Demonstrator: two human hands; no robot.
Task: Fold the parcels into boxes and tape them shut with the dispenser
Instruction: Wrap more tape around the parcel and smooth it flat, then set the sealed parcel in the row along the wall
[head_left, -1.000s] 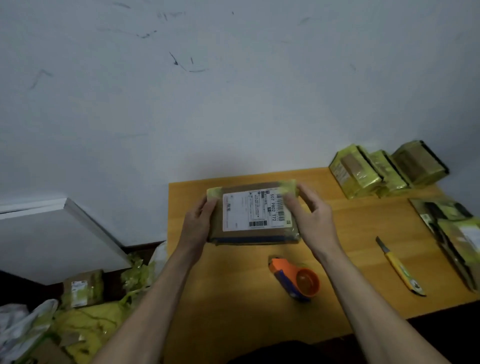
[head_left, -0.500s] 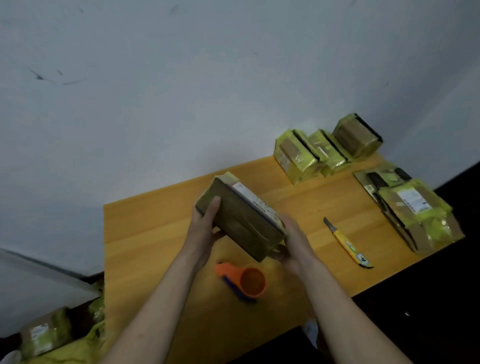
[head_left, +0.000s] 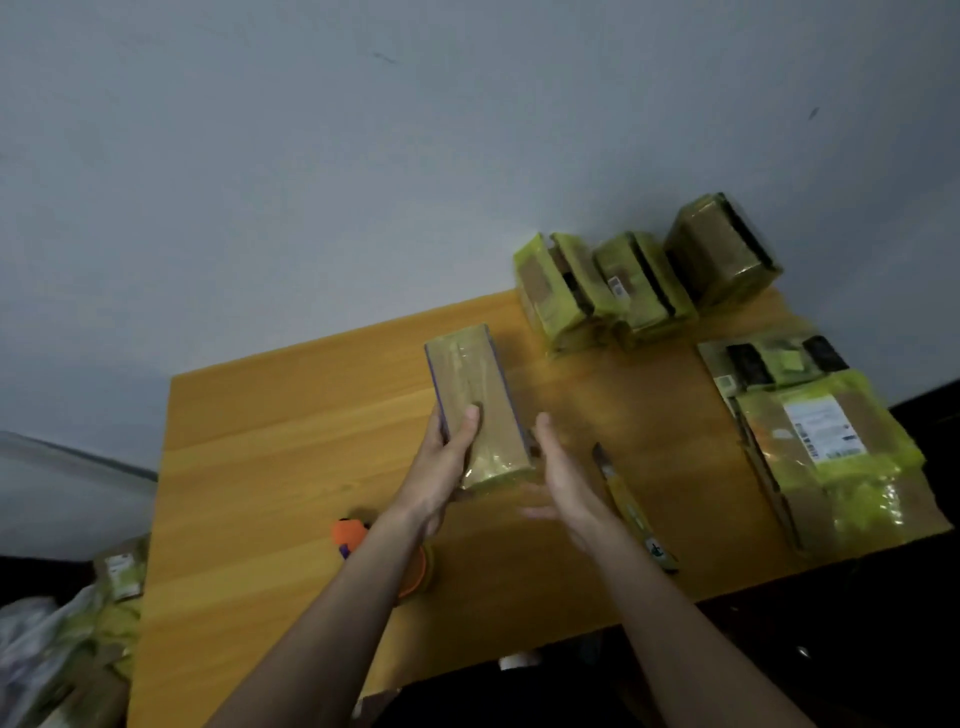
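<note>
Turned end-on since a moment ago, the taped parcel (head_left: 475, 405) now rides in the left hand (head_left: 441, 467) alone, thumb across its top; the right hand (head_left: 563, 475) has let go and hovers open just beside it. Nearest, the orange dispenser (head_left: 353, 535) lies on the table (head_left: 291, 426), partly under the forearm. Stiff cardboard under slick film looks light but slippery, best gripped across its long edges. Beyond, finished parcels (head_left: 639, 280) line the wall.
</note>
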